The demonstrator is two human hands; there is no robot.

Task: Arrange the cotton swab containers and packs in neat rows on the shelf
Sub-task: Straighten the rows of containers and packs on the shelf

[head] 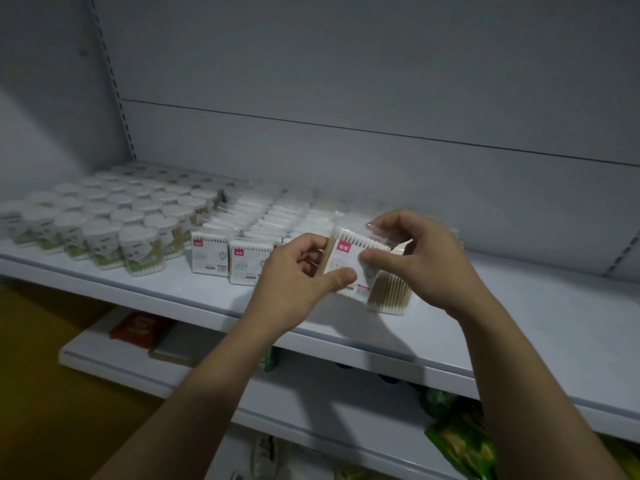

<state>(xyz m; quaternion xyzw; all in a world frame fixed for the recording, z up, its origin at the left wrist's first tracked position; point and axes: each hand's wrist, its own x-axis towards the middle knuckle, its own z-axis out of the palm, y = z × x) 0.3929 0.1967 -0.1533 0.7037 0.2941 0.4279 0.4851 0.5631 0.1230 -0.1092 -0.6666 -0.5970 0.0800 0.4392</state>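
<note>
The site is a grey-white metal shop unit with a plain back panel and slotted uprights, dimly lit. On the shelf the round cotton swab containers stand in close rows at the left, and the flat pink-labelled packs stand in rows beside them, toward the middle. We find the pack in hand held above the front of the shelf, just right of those pack rows and tilted. The left hand grips its left edge, thumb on the face and fingers curled behind. The right hand pinches its upper right corner, thumb on the face and forefinger on the loose film flap. A second pack, wooden sticks showing, lies just behind and below the first; we cannot tell whether it is gripped with it or resting on the shelf. In our judgement, the main hazard is that second pack: if only trapped between the first pack and the fingers, it may slip and drop off the front edge onto the lower shelf, where a red packet and green packets lie. A pinch on thin film alone may also tear or slide. Setting the pack down tilted could knock the front row over, since those packs stand on narrow edges.
</note>
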